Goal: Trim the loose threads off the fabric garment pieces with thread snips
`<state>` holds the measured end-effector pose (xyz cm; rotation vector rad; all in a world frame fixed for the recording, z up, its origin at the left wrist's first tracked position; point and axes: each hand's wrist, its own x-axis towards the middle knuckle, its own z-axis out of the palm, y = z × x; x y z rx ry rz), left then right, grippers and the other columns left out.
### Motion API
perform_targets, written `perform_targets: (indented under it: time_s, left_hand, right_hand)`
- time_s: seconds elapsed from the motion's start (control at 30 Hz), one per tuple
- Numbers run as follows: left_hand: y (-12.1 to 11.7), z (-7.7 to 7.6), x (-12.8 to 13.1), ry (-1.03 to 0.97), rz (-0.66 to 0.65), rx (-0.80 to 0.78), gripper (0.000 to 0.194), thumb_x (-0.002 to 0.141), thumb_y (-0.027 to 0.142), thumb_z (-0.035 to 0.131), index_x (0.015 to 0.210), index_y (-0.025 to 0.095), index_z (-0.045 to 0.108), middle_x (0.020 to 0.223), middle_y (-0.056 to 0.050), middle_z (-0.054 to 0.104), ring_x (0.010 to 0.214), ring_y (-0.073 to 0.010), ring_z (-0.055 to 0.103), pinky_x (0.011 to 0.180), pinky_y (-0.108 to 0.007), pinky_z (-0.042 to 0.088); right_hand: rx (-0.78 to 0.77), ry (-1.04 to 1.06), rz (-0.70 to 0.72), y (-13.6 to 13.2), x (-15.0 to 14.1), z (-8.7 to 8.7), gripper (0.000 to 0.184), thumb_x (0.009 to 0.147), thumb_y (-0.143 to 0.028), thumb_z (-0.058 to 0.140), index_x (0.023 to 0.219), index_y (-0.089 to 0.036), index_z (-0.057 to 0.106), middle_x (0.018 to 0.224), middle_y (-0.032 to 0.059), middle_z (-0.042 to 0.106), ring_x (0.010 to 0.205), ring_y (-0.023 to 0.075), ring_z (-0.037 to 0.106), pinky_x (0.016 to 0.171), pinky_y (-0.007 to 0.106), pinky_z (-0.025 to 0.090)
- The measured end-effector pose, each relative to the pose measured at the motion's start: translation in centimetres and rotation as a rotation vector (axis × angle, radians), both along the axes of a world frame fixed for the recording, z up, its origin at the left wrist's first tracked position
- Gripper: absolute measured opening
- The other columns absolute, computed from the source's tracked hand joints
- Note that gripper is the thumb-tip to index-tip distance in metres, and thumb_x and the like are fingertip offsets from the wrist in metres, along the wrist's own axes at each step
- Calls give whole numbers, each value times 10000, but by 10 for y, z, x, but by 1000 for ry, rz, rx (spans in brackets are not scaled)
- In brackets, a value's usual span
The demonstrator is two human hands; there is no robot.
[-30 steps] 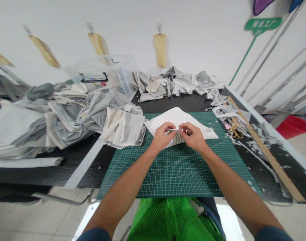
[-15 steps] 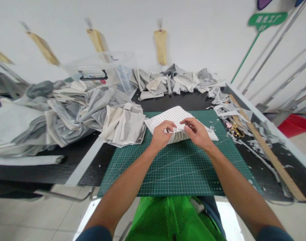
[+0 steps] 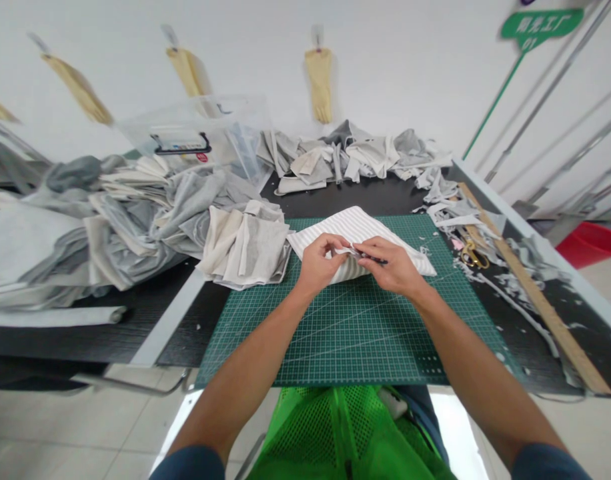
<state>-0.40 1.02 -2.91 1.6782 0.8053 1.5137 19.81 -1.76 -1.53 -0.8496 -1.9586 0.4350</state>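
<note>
- Fabric is where your work stands: the striped piece (image 3: 358,230) lies flat on the green cutting mat (image 3: 345,333), directly under and just beyond both hands.
- Your left hand (image 3: 318,267) is closed in a pinch on the near edge of the striped piece, lifting a small fold of it off the mat.
- Your right hand (image 3: 393,267) is closed too, fingertips meeting those of the left hand at that same fold. A thin dark thing shows between its fingers, too small to name.
- Judging by this, you are at the start or middle of handling this 1 piece: the edge is raised, but the rest lies spread and unmoved.
- To the left of your left hand, touching the mat's corner, sits a small stack of grey and cream pieces (image 3: 245,247); whether these are finished or waiting cannot be told.
- Farther left spreads a large heap of grey cloth (image 3: 110,220), with a clear plastic bin (image 3: 195,140) behind it.
- Beyond both hands, near the wall, lies another pile of pieces (image 3: 355,157), so plenty of material seems left.
- To the right of your right hand lie trimmed scraps (image 3: 455,213), gold-handled scissors (image 3: 469,255) and a long wooden ruler (image 3: 530,287), all untouched on the worktop (image 3: 335,193).
- Below your forearms, a green mesh bag (image 3: 345,433) sits at the mat's near edge.
</note>
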Motion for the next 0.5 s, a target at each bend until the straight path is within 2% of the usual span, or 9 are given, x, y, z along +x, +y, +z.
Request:
perform_targets:
  time_s: [0.13, 0.37, 0.43, 0.5]
  left_hand:
    - [1, 0, -1, -33, -36, -11, 195, 782, 196, 758, 803, 202, 565, 968, -58, 749, 927, -188, 710, 879, -360, 556]
    - [3, 0, -2, -43, -66, 37, 233, 807, 197, 754, 777, 203, 523, 985, -64, 741, 975, -205, 708, 895, -377, 556]
    - [3, 3, -3, 25, 16, 74, 227, 786, 172, 758, 765, 201, 534, 1026, -61, 717, 1020, -202, 679, 891, -356, 540]
    - [3, 7, -5, 130, 167, 95, 224, 734, 148, 788, 754, 198, 570, 1023, -47, 674, 971, -184, 639, 825, -313, 516]
  right_hand:
    - [2, -4, 7, 0, 0, -1, 326, 979, -362, 658, 1284, -293, 751, 1129, 89, 749, 1004, 239, 700, 878, 412, 581]
    - [22, -16, -7, 0, 2, 1, 306, 973, -347, 666, 1253, -258, 755, 1123, 91, 756, 996, 233, 705, 864, 400, 584]
    - [38, -14, -31, 0, 3, 3, 306, 969, -337, 667, 1247, -238, 749, 1126, 98, 757, 1007, 237, 704, 882, 405, 580]
    - [50, -20, -69, 1, 4, 5, 299, 965, -330, 665, 1235, -227, 742, 1135, 101, 756, 1041, 248, 699, 927, 421, 569]
